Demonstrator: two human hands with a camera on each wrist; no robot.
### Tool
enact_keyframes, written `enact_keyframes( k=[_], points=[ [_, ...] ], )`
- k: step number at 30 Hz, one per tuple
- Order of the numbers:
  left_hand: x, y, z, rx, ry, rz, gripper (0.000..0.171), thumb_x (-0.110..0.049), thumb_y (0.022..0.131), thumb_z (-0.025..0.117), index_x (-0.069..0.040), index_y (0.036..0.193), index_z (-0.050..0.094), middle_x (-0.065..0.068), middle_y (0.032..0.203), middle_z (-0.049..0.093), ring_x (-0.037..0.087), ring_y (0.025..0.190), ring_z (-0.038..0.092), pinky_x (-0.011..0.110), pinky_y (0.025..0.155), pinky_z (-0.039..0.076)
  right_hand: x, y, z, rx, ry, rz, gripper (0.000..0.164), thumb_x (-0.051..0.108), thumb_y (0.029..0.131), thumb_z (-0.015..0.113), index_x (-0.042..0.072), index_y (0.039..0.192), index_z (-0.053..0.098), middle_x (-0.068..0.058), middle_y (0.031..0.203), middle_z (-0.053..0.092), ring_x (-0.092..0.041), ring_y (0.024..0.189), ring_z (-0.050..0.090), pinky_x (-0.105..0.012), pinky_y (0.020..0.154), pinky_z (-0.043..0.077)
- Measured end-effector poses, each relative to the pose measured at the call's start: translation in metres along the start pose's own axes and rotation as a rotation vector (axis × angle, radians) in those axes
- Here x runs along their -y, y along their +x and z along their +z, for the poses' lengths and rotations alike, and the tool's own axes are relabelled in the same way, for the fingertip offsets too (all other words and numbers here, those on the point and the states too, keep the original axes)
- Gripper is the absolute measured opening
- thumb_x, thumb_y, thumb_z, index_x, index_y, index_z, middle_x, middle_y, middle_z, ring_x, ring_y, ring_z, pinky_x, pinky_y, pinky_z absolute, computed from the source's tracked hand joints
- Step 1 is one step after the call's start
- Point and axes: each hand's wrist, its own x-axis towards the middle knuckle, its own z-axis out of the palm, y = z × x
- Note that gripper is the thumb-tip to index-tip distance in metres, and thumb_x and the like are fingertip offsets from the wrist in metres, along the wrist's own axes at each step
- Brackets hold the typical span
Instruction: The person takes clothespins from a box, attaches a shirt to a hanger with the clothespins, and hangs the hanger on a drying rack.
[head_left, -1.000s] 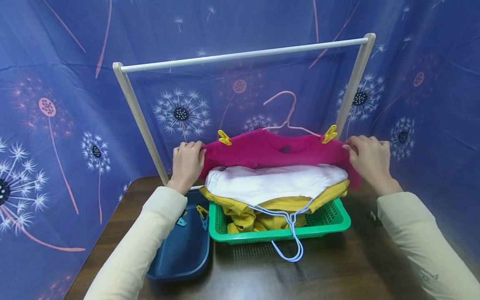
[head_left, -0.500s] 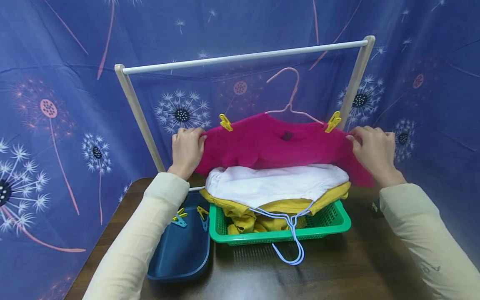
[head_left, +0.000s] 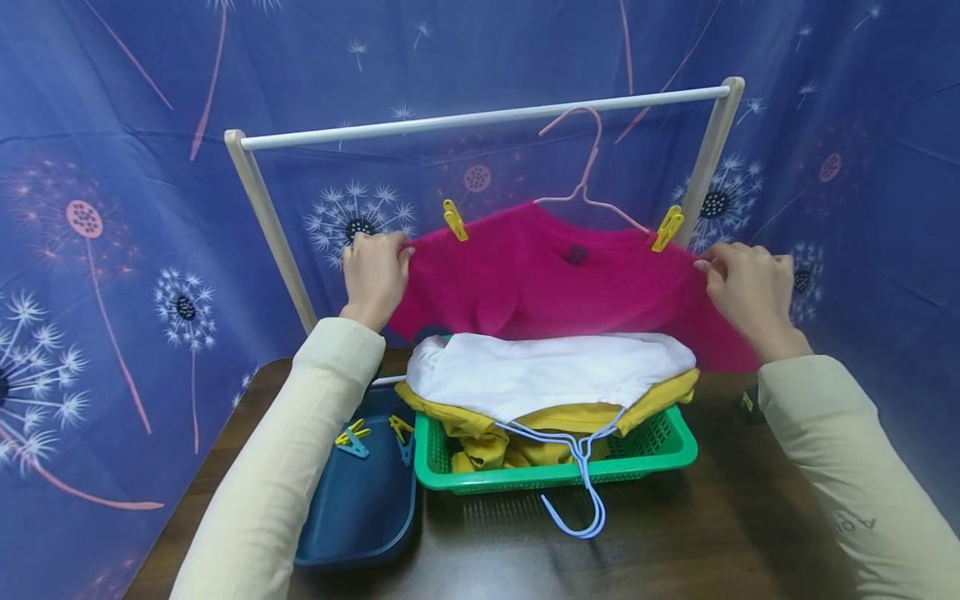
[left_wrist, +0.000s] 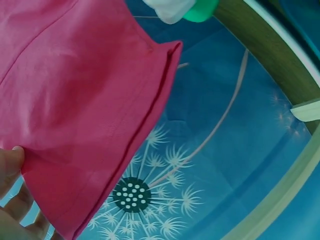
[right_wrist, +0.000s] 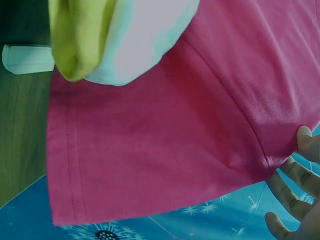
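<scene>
A magenta T-shirt [head_left: 585, 283] is spread between my hands behind the basket, its lower part hidden by white cloth. My left hand [head_left: 377, 275] pinches its left sleeve between thumb and fingers; in the left wrist view the sleeve hem hangs free. My right hand [head_left: 750, 287] pinches the shirt near the right shoulder seam, and that sleeve drapes below. A pink hanger [head_left: 585, 167] sits inside the shirt, its hook rising in front of the rack's white bar as seen from the head. Yellow clothespins [head_left: 454, 220] are clipped on both shoulders.
A drying rack with a white bar [head_left: 420, 125] stands behind. The green basket [head_left: 555, 479] bears a folded white garment [head_left: 540, 371], a yellow garment [head_left: 487, 446] and blue hangers [head_left: 585, 475]. Left of it, a dark blue tray [head_left: 360, 508] holds several clothespins [head_left: 354, 440].
Both hands have raised the magenta T-shirt with its hanger. The hook has climbed from below the bar up to its height in the head view, and more of the shirt shows.
</scene>
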Motion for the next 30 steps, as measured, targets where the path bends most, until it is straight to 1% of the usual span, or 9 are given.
enact_keyframes(
  k=[8, 15, 20, 25, 30],
  points=[
    [-0.007, 0.012, -0.007, 0.038, -0.006, -0.042, 0.022, -0.024, 0.091, 0.054, -0.013, 0.104, 0.068, 0.010, 0.100, 0.069, 0.032, 0.095, 0.053, 0.044, 0.082, 0.038, -0.001, 0.009, -0.006, -0.002, -0.006, 0.018, 0.023, 0.016, 0.090, 0.050, 0.000, 0.094, 0.065, -0.026, 0.079, 0.061, -0.044, 0.073, 0.049, -0.055, 0.067, 0.028],
    [-0.014, 0.022, -0.011, 0.056, 0.035, -0.077, 0.023, -0.026, 0.092, 0.053, -0.016, 0.105, 0.069, 0.007, 0.103, 0.069, 0.031, 0.098, 0.052, 0.044, 0.085, 0.036, -0.002, 0.015, -0.008, -0.004, 0.000, 0.040, 0.024, 0.017, 0.090, 0.050, 0.000, 0.095, 0.066, -0.026, 0.077, 0.061, -0.043, 0.070, 0.048, -0.050, 0.062, 0.026],
    [-0.020, 0.026, -0.013, 0.035, 0.067, -0.093, 0.022, -0.027, 0.091, 0.054, -0.019, 0.105, 0.069, 0.007, 0.104, 0.069, 0.031, 0.097, 0.053, 0.043, 0.085, 0.035, -0.002, 0.018, -0.009, 0.002, 0.005, 0.059, 0.024, 0.018, 0.090, 0.050, 0.000, 0.094, 0.066, -0.025, 0.073, 0.061, -0.041, 0.066, 0.048, -0.047, 0.060, 0.023],
    [-0.023, 0.028, -0.013, 0.008, 0.096, -0.104, 0.022, -0.027, 0.092, 0.053, -0.021, 0.105, 0.070, 0.007, 0.103, 0.069, 0.030, 0.098, 0.052, 0.044, 0.084, 0.034, -0.002, 0.021, -0.011, 0.031, 0.004, 0.090, 0.026, 0.021, 0.090, 0.051, 0.001, 0.096, 0.066, -0.023, 0.068, 0.059, -0.035, 0.062, 0.045, -0.044, 0.061, 0.021],
    [-0.025, 0.031, -0.014, 0.023, 0.134, -0.129, 0.023, -0.027, 0.093, 0.051, -0.021, 0.104, 0.069, 0.007, 0.103, 0.069, 0.030, 0.099, 0.051, 0.044, 0.086, 0.034, 0.000, 0.024, -0.014, 0.041, 0.006, 0.101, 0.028, 0.022, 0.091, 0.050, 0.001, 0.098, 0.066, -0.023, 0.068, 0.059, -0.033, 0.062, 0.044, -0.043, 0.062, 0.020]
  ],
)
